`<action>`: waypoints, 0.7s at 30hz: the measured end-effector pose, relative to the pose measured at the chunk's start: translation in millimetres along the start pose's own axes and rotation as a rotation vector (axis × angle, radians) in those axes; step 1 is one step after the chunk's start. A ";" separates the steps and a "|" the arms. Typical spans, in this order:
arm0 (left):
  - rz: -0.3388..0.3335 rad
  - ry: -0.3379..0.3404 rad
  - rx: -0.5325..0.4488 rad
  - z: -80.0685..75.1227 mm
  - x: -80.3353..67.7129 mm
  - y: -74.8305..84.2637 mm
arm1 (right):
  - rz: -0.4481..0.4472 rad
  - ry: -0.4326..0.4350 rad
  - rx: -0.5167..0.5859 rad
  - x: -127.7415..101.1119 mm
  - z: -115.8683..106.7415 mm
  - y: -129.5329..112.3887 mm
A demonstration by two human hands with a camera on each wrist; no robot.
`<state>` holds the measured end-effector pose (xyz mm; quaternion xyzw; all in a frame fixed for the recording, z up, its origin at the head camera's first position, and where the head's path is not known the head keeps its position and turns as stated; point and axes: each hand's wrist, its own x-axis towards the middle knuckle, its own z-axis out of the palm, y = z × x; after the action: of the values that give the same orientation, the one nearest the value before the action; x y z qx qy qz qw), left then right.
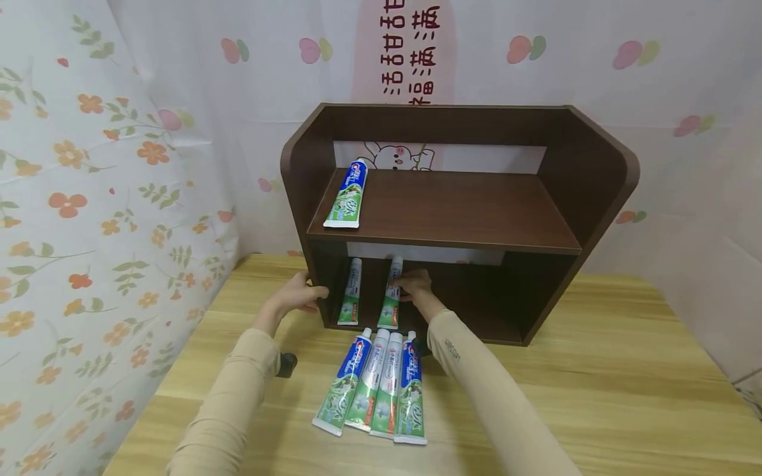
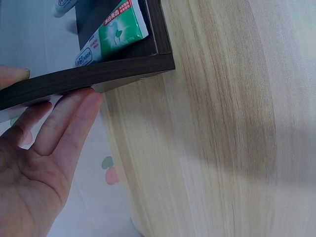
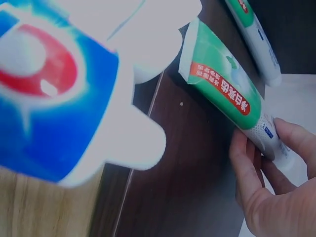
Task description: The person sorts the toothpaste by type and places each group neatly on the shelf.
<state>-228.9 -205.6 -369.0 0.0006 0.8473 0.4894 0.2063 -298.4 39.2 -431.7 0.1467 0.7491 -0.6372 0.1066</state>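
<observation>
Nearest, four toothpaste tubes [image 1: 374,385] lie side by side on the pale wood-grain counter [image 1: 595,396], caps toward the shelf unit, near the counter's middle; these look left to go. Beyond them the dark brown laminate shelf unit [image 1: 601,178], with rounded upper corners, stands toward the counter's far edge.

On its lower shelf one green-and-white tube [image 1: 350,292] lies by the left wall. Beside it the right hand [image 1: 415,285] has its fingers [image 3: 247,173] and thumb closed on the cap end of a second green tube [image 1: 391,295], flat crimped tail toward the front edge.

The left hand [image 1: 296,295] steadies the unit's left side panel [image 2: 89,79], fingers [image 2: 59,123] straight on its outer face and thumb across the panel's edge.

Farthest, a blue-and-green tube [image 1: 346,195] rests at the upper shelf's left end. So three look shelved, four not. The tubes are glossy, soft-bodied, tapering to white caps.
</observation>
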 end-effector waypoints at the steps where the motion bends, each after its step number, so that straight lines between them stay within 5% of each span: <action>1: -0.002 0.001 -0.003 0.5 0.0 0.5 | 0.001 0.000 0.000 -0.2 0.5 -0.1; 9: 0.010 0.017 0.006 2.0 -1.9 3.6 | -0.017 0.038 -0.011 12.4 9.4 5.5; 16: 0.033 0.009 -0.004 1.5 2.2 0.1 | -0.151 -0.032 0.012 122.7 15.4 77.7; 21: 0.084 -0.004 -0.020 -1.3 5.3 -5.1 | -0.146 -0.043 -0.031 148.4 17.7 93.6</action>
<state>-233.2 -208.2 -374.5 0.0350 0.8412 0.5061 0.1872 -404.2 47.7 -572.5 0.0764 0.7652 -0.6344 0.0783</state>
